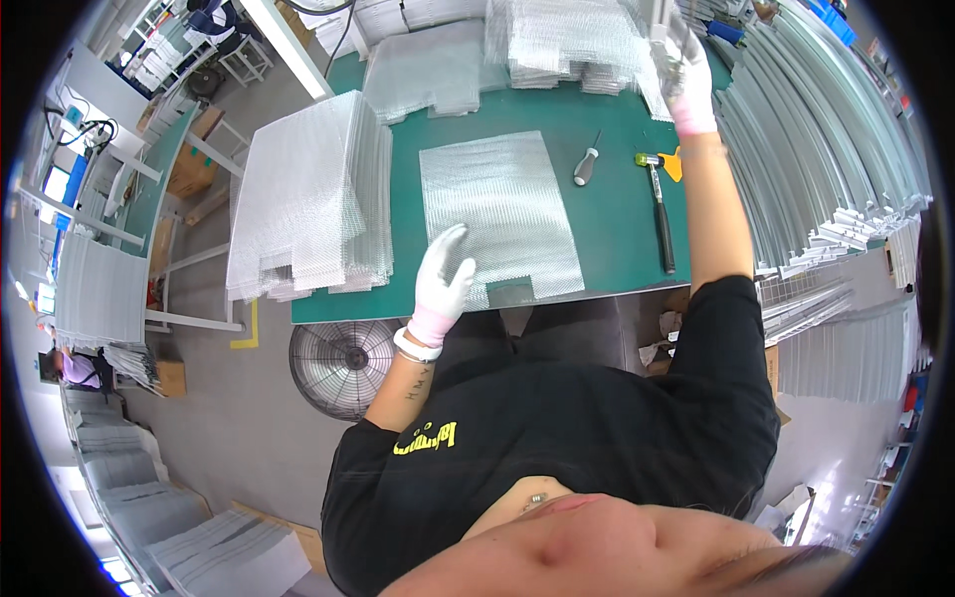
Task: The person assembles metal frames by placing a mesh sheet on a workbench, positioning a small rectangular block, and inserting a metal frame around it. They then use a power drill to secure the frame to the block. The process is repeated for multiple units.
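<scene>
A flat silver mesh sheet (502,199) with a notch in its near edge lies on the green table (617,219). My left hand (443,284), in a white glove with a pink cuff, is at the sheet's near left corner. Its fingers are apart and nothing is in them. Stretched far to the right, my gloved right hand (688,85) is beside a pale upright post and the far mesh stack. Its fingers are blurred, so whether they hold anything is unclear. A screwdriver (587,166) and a hammer (661,214) lie to the right of the sheet.
Tall mesh stacks stand at the left (298,189) and far side (567,40) of the table, with a lower pile (423,70) between. Long metal strips (806,139) crowd the right. A floor fan (343,363) sits below the near left edge.
</scene>
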The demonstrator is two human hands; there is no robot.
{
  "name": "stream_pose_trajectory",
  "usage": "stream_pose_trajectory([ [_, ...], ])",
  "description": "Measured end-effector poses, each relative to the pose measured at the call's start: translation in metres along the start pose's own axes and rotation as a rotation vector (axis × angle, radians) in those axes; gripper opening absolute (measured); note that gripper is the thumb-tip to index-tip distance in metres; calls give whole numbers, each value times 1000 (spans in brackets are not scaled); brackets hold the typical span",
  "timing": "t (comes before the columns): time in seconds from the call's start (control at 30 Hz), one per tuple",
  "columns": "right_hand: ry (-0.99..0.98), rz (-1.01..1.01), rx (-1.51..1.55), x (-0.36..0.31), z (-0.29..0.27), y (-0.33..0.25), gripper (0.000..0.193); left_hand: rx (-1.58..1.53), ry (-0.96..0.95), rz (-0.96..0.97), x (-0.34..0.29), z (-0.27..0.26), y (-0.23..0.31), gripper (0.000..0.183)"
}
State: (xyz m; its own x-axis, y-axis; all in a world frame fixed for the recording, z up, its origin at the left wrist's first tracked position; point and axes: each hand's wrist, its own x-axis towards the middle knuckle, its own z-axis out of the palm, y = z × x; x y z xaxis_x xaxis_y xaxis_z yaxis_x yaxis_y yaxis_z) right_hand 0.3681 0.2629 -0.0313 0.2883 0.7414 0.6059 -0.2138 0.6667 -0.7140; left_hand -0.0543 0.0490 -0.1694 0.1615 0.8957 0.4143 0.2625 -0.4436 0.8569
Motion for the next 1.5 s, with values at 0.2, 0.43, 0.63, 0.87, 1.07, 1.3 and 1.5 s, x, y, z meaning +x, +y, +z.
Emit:
stream_pose_trajectory([
  [0.2, -128, 434, -363, -193, 66, -60, 47, -799, 142, -264, 3, -25, 25, 78],
  [0.43, -303, 262, -921, -278, 79, -49, 48, 502, 118, -406, -15, -17, 35, 71],
  [0.63, -402, 268, -1054, -284, 79, -32, 40, 614, 55, -325, -3, -12, 16, 71],
  [0.87, -458, 348, -1145, -286, 79, -17, 54, 740, -7, -359, -1, -5, -8, 74],
  [1.07, -473, 341, -1208, -296, 75, -7, 57, 785, -4, -329, -9, -2, -23, 77],
  [1.3, -612, 418, -1442, -276, 94, -28, 47, 825, -2, -415, -1, -4, -6, 73],
  [1.5, -741, 31, -992, -239, 177, -22, 35, 868, -107, -32, 3, -8, -30, 43],
])
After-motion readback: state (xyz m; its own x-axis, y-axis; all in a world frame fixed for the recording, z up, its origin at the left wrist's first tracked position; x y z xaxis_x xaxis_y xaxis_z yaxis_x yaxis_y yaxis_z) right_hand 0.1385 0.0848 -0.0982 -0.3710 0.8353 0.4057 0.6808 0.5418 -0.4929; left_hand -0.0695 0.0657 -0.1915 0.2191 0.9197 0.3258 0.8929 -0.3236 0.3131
